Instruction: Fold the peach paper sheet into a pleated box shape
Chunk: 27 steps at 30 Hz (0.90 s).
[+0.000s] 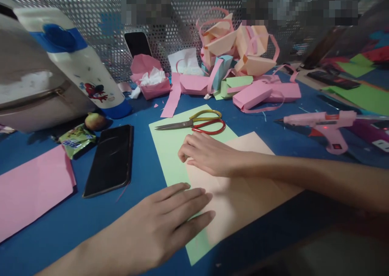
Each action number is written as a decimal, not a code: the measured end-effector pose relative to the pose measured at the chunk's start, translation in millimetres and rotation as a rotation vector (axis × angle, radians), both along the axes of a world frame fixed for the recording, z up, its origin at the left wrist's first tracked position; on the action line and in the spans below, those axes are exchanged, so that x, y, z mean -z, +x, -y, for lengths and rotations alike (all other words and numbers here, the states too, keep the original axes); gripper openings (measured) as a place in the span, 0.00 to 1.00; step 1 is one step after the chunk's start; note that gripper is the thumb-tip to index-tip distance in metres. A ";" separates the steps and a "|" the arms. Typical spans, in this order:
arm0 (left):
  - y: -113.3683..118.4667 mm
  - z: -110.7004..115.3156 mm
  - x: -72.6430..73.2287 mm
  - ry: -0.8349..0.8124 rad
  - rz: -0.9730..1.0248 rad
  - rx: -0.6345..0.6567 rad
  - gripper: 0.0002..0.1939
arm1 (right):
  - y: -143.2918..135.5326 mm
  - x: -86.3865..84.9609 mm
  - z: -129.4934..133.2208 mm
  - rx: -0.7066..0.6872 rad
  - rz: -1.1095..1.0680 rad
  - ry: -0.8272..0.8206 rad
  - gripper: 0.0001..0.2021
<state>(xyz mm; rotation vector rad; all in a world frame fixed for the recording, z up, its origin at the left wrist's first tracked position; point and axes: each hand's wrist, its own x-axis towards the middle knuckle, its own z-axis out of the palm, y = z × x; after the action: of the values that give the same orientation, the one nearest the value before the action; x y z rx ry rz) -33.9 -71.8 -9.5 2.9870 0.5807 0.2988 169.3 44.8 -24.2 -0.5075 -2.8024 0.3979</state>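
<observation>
A peach paper sheet (237,203) lies partly over a light green sheet (170,154) on the blue table. My left hand (170,219) rests with its fingers stretched out across the left edge of the peach sheet and the green one. Above it, my right hand (209,154) lies at the upper left edge of the peach sheet, its fingers curled together; whatever they grip, if anything, is hidden. Just beyond my right hand, scissors (191,124) with a yellow and a red handle lie on the green sheet, tips to the left.
On the left are a pink sheet (33,191), a dark phone (111,158), a snack packet (77,140) and a tall bottle (88,73). Several folded paper pieces (255,95) stand at the back. A pink glue gun (328,126) lies on the right.
</observation>
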 end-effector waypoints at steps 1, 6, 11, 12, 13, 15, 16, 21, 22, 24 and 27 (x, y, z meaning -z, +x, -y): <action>1.1 2.3 -0.9 0.005 -0.040 0.000 0.25 | 0.0 0.2 0.0 0.000 -0.002 0.007 0.04; 7.6 14.4 -10.3 0.059 -0.122 0.004 0.25 | 1.3 0.6 1.1 -0.001 -0.020 0.021 0.03; 7.7 24.6 -18.9 0.073 -0.107 -0.015 0.23 | 2.6 1.5 1.1 -0.002 -0.054 0.049 0.03; 7.0 25.3 -19.9 0.063 -0.092 -0.025 0.22 | 2.6 1.6 1.1 -0.008 -0.060 0.058 0.03; 6.4 25.3 -20.8 0.051 -0.084 -0.030 0.22 | 2.6 1.7 1.2 -0.015 -0.064 0.068 0.03; 6.1 24.0 -22.7 0.022 -0.099 -0.015 0.22 | 2.5 2.0 1.2 -0.023 -0.071 0.084 0.03; 6.8 23.2 -23.6 0.006 -0.115 0.000 0.23 | 2.5 2.2 1.2 -0.024 -0.073 0.090 0.03; 21.5 23.0 -25.4 -0.011 -0.165 -0.029 0.25 | 3.1 3.7 0.5 -0.033 -0.093 0.120 0.04; 26.1 23.1 -24.5 0.014 -0.182 -0.047 0.26 | 3.4 3.8 0.4 -0.033 -0.095 0.118 0.04; 36.1 21.5 -22.0 0.082 -0.221 -0.070 0.28 | 3.9 3.7 0.5 -0.026 -0.095 0.104 0.03; 52.4 13.6 -20.1 0.129 -0.239 -0.076 0.32 | 4.4 2.9 1.4 -0.016 -0.098 0.090 0.04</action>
<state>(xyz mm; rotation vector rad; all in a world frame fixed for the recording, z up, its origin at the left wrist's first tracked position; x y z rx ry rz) 18.5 -85.4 10.5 3.1546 0.7246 -0.0187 173.6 43.5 -27.1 -0.4339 -2.7170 0.2902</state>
